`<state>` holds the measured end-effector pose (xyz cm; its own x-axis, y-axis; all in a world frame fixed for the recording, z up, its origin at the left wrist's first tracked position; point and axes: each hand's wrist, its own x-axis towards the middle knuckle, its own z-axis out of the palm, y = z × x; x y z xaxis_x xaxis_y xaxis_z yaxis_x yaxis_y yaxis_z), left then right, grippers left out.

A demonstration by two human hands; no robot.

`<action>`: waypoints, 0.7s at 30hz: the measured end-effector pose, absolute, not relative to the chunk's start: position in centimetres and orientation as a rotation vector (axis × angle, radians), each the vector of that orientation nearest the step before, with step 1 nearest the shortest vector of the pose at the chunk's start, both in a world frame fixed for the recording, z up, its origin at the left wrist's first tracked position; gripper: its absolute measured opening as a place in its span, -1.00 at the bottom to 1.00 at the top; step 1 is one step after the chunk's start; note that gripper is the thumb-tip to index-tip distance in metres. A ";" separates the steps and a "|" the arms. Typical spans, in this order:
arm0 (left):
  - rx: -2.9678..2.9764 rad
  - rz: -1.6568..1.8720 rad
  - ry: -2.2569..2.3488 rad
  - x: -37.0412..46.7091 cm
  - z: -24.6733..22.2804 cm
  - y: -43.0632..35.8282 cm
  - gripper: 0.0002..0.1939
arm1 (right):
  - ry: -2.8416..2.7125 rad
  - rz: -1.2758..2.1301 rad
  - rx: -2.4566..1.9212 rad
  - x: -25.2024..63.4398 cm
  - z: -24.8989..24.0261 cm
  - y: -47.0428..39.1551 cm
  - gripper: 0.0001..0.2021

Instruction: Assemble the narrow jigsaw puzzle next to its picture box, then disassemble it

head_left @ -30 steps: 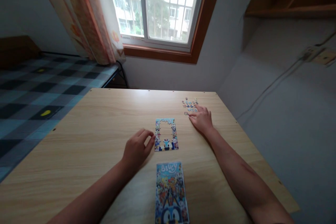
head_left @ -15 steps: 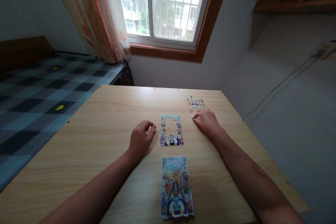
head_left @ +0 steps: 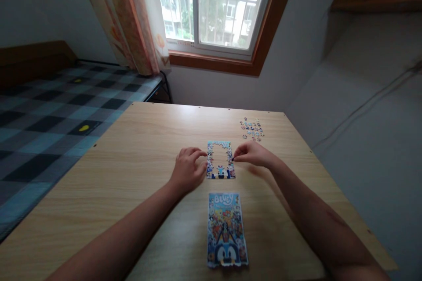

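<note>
Right hand (head_left: 252, 153), at three o'clock from the jigsaw (head_left: 221, 173): thumb and forefinger are pinched together on one small dark piece (head_left: 233, 159), just beside the jigsaw's right edge. Left hand (head_left: 189, 167), at nine o'clock: fingers loosely bent, thumb apart, nothing seen in its grasp; the fingertips appear to touch the left edge. The jigsaw lies flat on the table (head_left: 148, 140), its middle unfilled. Loose pieces (head_left: 249, 127) lie scattered at one o'clock; a printed packet (head_left: 226, 230) lies at six o'clock.

Likely faults: the dark piece, being so small, may slip or twist out of the pinch. Knuckles brought low over the right edge could catch the narrow border and part its joints. Sideways pressure from the left fingertips could slide or buckle the jigsaw.

Count: hands, two; jigsaw, one; pinched piece, one; packet, one; table, one; window (head_left: 224, 13), one; bed (head_left: 66, 96), one. Loose pieces number roughly twenty, too small and crowded for an exact tally.
</note>
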<state>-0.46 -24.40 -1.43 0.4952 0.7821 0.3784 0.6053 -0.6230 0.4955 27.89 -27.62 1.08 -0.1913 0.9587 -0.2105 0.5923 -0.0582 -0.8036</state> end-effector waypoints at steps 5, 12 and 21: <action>2.486 0.746 1.106 -0.4 -1.4 -25.0 -0.79 | -1.977 1.145 -1.518 22.5 1.0 -27.5 -0.89; 2.551 0.661 1.070 -0.5 -1.5 -25.1 -0.83 | -2.160 1.013 -1.568 21.0 0.6 -26.8 -0.88; 2.556 0.637 1.094 -0.5 -1.6 -25.1 -0.85 | -2.252 0.792 -1.733 20.0 1.2 -27.4 -0.87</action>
<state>-0.51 -25.08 -1.63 0.6141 0.7369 0.2825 0.6094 -0.6703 0.4235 19.96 -27.39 1.23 -0.2978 0.9400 -0.1666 0.8374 0.1735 -0.5183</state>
